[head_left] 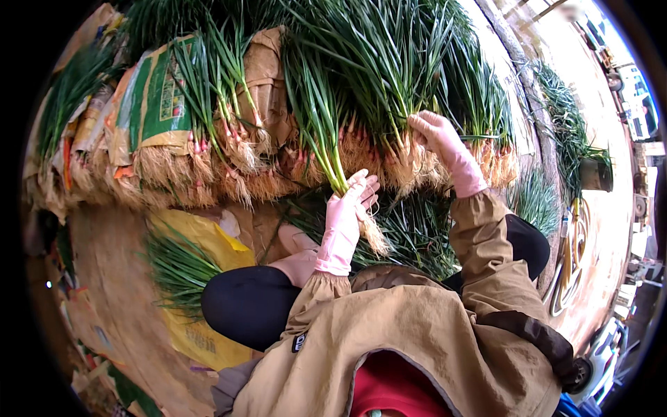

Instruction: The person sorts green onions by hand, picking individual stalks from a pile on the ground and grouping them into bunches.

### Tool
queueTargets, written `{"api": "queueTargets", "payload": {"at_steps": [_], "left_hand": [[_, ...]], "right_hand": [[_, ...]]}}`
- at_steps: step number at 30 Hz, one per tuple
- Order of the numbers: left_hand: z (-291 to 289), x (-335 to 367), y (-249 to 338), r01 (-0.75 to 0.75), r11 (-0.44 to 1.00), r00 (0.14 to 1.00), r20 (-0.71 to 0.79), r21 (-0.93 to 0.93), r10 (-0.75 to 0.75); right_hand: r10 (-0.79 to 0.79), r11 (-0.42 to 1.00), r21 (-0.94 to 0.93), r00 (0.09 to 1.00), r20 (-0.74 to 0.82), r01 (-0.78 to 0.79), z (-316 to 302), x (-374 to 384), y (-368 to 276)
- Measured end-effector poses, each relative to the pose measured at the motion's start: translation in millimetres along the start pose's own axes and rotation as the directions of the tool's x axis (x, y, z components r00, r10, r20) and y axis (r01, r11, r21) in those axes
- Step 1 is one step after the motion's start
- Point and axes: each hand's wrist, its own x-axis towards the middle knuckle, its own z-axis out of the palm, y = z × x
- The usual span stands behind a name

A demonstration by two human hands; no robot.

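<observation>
My left hand (351, 208), in a pink glove, is closed round a small bunch of spring onions (326, 156). Their green leaves point up and away over the pile, and their pale roots hang out below my fingers. My right hand (439, 137), gloved the same way, has its fingertips pinched on a spring onion stalk (397, 131) at the front of the heap. Just below it hang the tangled roots (410, 167) of the heaped plants. The large heap of spring onions (375, 48) lies with roots toward me and long dark leaves toward the back.
Printed paper sacks (163, 97) lie under and among the plants at the left. Beside my left knee, more green leaves (182, 267) rest on a yellow sack (208, 333). Loose leaves (410, 233) cover the ground between my knees. A coiled hose (571, 267) lies at the right.
</observation>
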Motion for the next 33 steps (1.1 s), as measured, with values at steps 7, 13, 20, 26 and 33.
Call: {"api": "queueTargets", "payload": {"at_steps": [7, 13, 20, 26, 33], "left_hand": [[22, -3, -7, 0.07, 0.996, 0.993, -0.09, -0.047, -0.074], [8, -13, 4, 0.085, 0.994, 0.993, 0.085, -0.068, -0.079], [15, -21, 9, 0.205, 0.972, 0.974, 0.121, -0.11, -0.192], [12, -18, 11, 0.039, 0.998, 0.985, 0.169, -0.04, -0.032], [23, -33, 26, -0.04, 0.982, 0.948, 0.304, -0.186, 0.096]], "right_hand": [[-0.484, 0.712, -0.604, 0.874, -0.052, 0.358, 87, -43, 37], [-0.02, 0.467, -0.875, 0.991, 0.131, 0.125, 41, -55, 85], [0.041, 0.874, 0.436, 0.926, 0.375, -0.215, 83, -47, 50], [-0.304, 0.93, -0.233, 0.951, -0.057, 0.283, 97, -36, 39], [0.328, 0.22, -0.956, 0.908, 0.26, 0.195, 45, -48, 55]]}}
